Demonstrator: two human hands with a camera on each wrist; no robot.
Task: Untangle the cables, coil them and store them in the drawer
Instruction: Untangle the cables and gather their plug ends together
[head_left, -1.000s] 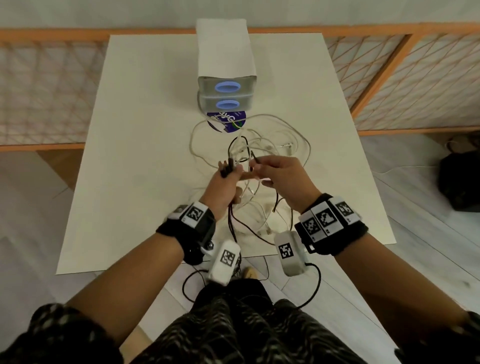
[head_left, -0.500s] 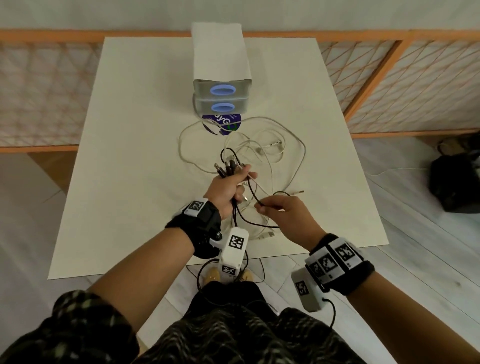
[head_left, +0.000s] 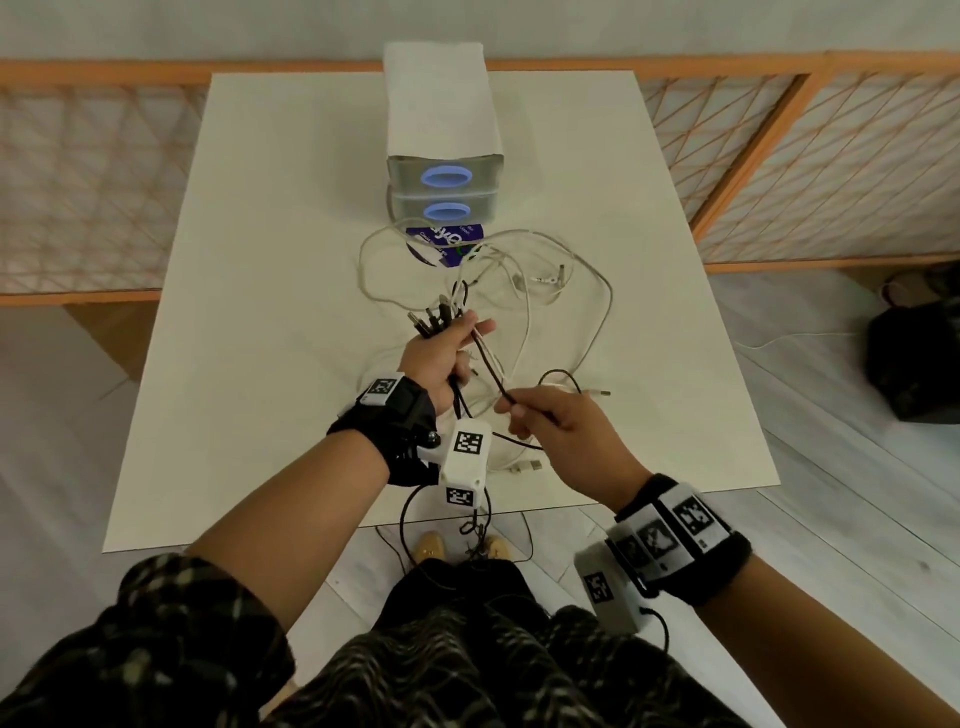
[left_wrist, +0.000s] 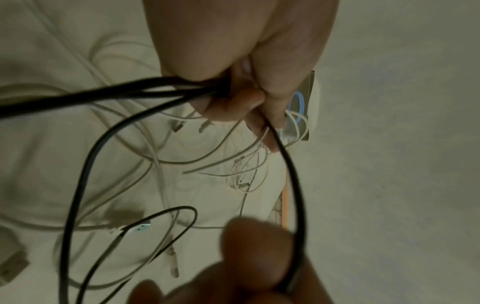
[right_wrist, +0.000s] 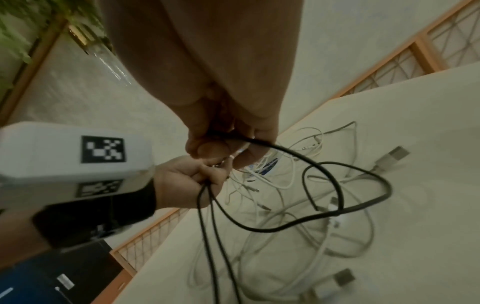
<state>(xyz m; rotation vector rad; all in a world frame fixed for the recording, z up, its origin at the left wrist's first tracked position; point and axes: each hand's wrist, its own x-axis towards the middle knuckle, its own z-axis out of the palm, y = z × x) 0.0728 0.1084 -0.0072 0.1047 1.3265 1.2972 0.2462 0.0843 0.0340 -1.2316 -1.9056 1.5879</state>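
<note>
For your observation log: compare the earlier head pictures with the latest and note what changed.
The right hand drew back toward the person, sliding along a black cable it pinches. The left hand still grips the black plug ends. White cables and drawers stayed put.

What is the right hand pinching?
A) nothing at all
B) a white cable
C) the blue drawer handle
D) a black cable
D. The right hand pinches a black cable that runs up to the left hand, which grips a bundle of black cable ends; the white cables lie loose on the table.
</note>
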